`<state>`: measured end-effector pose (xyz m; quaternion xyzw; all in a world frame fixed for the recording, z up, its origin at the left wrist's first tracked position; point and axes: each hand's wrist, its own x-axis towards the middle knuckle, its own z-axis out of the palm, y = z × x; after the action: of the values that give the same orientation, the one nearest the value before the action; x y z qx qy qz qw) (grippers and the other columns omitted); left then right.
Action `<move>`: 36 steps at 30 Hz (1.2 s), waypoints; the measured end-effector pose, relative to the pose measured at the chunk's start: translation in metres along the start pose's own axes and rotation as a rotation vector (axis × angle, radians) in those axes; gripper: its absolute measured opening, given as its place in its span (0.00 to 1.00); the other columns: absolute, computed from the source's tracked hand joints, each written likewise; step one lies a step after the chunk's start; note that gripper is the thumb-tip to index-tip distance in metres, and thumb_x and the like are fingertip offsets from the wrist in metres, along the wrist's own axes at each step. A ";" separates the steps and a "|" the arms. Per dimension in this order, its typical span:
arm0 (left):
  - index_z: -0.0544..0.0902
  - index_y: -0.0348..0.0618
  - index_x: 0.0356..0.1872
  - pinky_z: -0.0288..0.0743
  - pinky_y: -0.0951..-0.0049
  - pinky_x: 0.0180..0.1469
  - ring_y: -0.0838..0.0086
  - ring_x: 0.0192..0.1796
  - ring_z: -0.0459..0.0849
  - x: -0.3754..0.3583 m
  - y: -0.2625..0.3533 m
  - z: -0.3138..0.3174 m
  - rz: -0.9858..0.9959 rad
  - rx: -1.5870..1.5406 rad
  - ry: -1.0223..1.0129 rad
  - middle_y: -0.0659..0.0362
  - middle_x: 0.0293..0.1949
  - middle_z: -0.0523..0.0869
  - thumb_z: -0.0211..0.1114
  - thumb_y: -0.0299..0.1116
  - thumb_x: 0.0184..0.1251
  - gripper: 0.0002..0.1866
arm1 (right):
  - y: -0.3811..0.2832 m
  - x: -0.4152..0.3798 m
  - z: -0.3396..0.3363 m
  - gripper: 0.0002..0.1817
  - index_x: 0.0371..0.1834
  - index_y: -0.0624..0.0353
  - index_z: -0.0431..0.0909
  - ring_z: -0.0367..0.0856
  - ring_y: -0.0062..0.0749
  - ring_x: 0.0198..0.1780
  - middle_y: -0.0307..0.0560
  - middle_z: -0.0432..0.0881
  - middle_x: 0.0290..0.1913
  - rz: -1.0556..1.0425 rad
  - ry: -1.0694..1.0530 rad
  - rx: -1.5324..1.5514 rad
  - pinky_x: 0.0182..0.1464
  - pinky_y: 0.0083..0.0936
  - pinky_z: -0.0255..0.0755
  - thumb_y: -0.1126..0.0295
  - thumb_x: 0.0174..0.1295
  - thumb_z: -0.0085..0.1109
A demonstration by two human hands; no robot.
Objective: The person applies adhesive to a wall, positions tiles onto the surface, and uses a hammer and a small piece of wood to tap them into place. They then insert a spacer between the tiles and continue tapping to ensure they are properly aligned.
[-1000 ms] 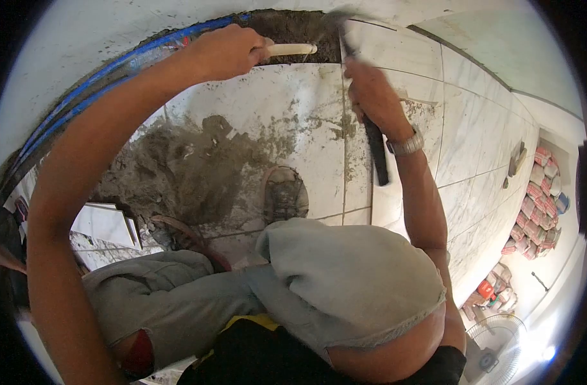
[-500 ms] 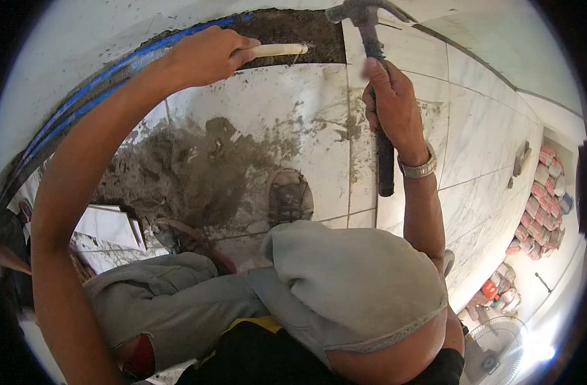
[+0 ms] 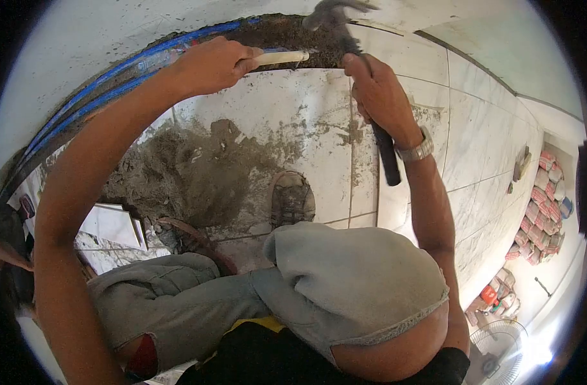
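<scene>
My left hand (image 3: 219, 63) is closed on a short cream-coloured rod (image 3: 282, 58), held nearly level over the strip of rough dark mortar (image 3: 290, 32) along the foot of the wall. Its far end points right, towards the hammer. In my right hand (image 3: 383, 93) is a claw hammer (image 3: 388, 157), gripped by its black handle with the fingers wrapped round it. The hammer's head, slightly blurred, is up at the wall, just above and right of the rod's tip. A metal watch (image 3: 418, 149) sits on my right wrist.
Blue pipes (image 3: 94, 102) run along the wall base at left. Wet grey mortar (image 3: 178, 170) covers part of the pale tiles (image 3: 312, 96). Loose tiles (image 3: 113, 224) lie near my shoes (image 3: 292, 199). Stacked bags (image 3: 542, 212) and a fan (image 3: 499, 346) stand at right.
The hammer and my right hand have moved left, closer to the rod, and the handle now tilts more. My left hand and the rod have barely shifted.
</scene>
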<state>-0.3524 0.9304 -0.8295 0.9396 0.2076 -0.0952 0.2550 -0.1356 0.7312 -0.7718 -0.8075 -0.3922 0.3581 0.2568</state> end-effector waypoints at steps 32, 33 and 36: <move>0.83 0.60 0.63 0.83 0.53 0.45 0.57 0.40 0.89 0.030 0.035 -0.015 0.095 0.018 0.163 0.52 0.39 0.90 0.53 0.45 0.80 0.18 | 0.053 -0.045 0.000 0.28 0.38 0.62 0.75 0.66 0.15 0.14 0.33 0.70 0.18 0.099 0.251 0.484 0.15 0.17 0.61 0.43 0.76 0.50; 0.83 0.60 0.63 0.83 0.53 0.45 0.57 0.40 0.89 0.040 0.043 -0.008 0.096 0.016 0.171 0.52 0.39 0.90 0.53 0.45 0.80 0.18 | 0.053 -0.041 0.002 0.29 0.40 0.63 0.76 0.66 0.16 0.14 0.34 0.71 0.19 0.096 0.244 0.515 0.15 0.18 0.61 0.42 0.76 0.50; 0.82 0.60 0.64 0.84 0.53 0.43 0.58 0.37 0.89 0.061 0.059 0.007 0.045 0.081 0.082 0.52 0.36 0.90 0.52 0.46 0.81 0.19 | 0.044 -0.043 -0.004 0.29 0.41 0.64 0.76 0.66 0.15 0.14 0.34 0.71 0.18 0.115 0.226 0.491 0.15 0.18 0.61 0.43 0.76 0.50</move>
<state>-0.2729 0.9011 -0.8272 0.9567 0.1927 -0.0592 0.2099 -0.1313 0.6710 -0.7842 -0.7767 -0.2159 0.3641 0.4664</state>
